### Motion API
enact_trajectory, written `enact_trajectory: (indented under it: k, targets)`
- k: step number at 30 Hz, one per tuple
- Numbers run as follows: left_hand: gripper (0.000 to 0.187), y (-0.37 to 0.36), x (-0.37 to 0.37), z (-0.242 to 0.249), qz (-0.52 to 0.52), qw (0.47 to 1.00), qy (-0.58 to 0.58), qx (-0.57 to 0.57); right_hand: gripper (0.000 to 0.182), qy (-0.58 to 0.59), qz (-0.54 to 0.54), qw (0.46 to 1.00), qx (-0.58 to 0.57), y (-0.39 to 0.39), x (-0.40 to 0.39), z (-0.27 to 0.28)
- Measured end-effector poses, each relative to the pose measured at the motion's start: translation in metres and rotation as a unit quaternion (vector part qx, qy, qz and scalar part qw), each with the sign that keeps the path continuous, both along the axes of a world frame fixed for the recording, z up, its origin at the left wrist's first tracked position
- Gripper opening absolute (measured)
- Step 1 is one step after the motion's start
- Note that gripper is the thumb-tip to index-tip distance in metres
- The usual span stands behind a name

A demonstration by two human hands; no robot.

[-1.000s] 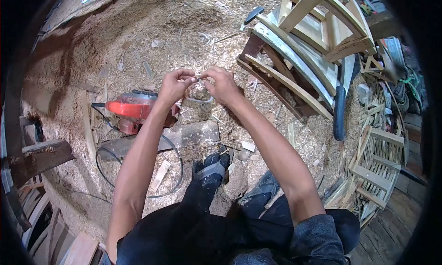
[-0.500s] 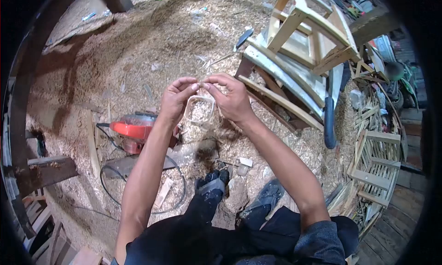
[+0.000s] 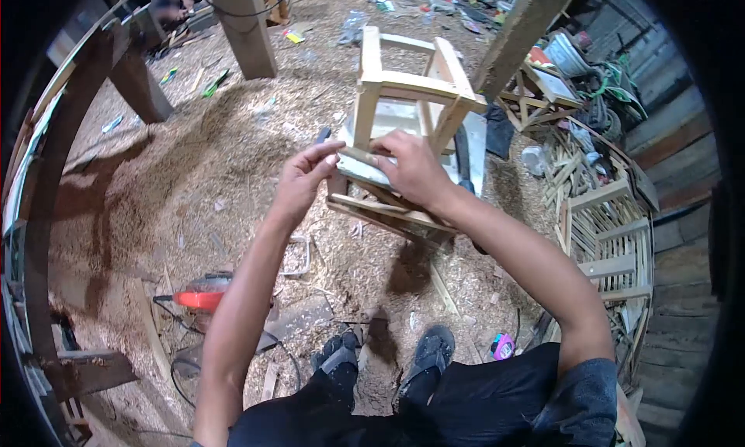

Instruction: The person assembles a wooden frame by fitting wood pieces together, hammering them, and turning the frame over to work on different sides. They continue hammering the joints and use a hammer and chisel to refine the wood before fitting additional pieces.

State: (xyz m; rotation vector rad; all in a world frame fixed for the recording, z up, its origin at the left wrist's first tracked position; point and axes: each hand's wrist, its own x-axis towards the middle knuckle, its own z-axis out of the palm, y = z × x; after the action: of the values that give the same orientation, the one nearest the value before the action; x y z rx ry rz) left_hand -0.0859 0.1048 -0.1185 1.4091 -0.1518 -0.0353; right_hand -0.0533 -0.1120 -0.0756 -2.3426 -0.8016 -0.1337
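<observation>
My left hand (image 3: 301, 185) is raised over the shavings, thumb and fingers pinched close together; anything between them is too small to make out. To its right, my right hand (image 3: 415, 168) is in front of the wooden stool frame (image 3: 415, 81), its fingers curled together. Whatever it grips is mostly hidden, and a short pale wooden edge (image 3: 359, 154) shows between the two hands. The stool frame stands on a whitish board (image 3: 473, 156). Below my hands, a small square plastic container (image 3: 296, 254) sits in the shavings, partly behind my left forearm.
A red power tool (image 3: 198, 299) with a black cord lies at left. A pink tape measure (image 3: 503, 346) rests near my right foot. Slatted wooden pieces (image 3: 613, 268) lean at right. Posts (image 3: 247, 36) stand ahead, and a person (image 3: 169, 5) is at the far left.
My hands have moved apart from their joined pinch above the container, and are now in front of the stool frame. The view has shifted up and to the right; the tape measure has come into sight.
</observation>
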Motion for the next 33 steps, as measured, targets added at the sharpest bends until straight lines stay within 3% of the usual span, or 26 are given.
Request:
enact_trajectory:
  k: [6,8,11,15,18,20,23,26,27,33]
  targets:
    - [0.016,-0.031,0.003,-0.03,0.05,0.986,0.092,-0.131,0.023,-0.061,-0.054,0.99,-0.116,-0.013,-0.003,-0.043]
    - [0.016,-0.027,0.0,-0.026,0.039,0.984,0.097,-0.144,0.024,-0.064,-0.045,0.992,-0.098,-0.014,-0.002,-0.045]
    - [0.021,-0.02,-0.005,-0.019,0.041,0.98,0.09,-0.175,0.025,0.052,-0.069,0.993,-0.074,-0.012,-0.007,-0.033]
    - [0.034,-0.017,-0.021,0.015,0.02,0.968,0.081,-0.238,0.025,0.062,-0.029,0.998,-0.015,-0.015,-0.015,-0.026]
    - [0.032,-0.02,-0.044,0.047,0.006,0.953,0.057,-0.298,0.025,0.064,0.01,0.996,0.053,-0.02,-0.022,-0.008]
    - [0.026,-0.019,-0.052,0.066,0.008,0.957,0.048,-0.286,0.026,0.017,0.021,0.995,0.101,-0.023,-0.022,0.0]
    - [0.014,-0.015,-0.05,0.088,-0.026,0.965,0.022,-0.26,0.027,0.078,0.009,0.983,0.164,-0.025,-0.03,0.039]
    - [0.016,-0.015,-0.036,0.106,-0.047,0.972,0.011,-0.23,0.027,0.142,-0.013,0.961,0.237,-0.029,-0.024,0.059]
    - [0.016,-0.016,-0.032,0.111,-0.049,0.973,0.007,-0.226,0.029,0.092,-0.03,0.966,0.24,-0.031,-0.027,0.074]
    - [0.014,-0.033,0.008,0.141,-0.121,0.986,-0.043,-0.105,0.035,0.089,-0.075,0.941,0.316,-0.05,0.001,0.101]
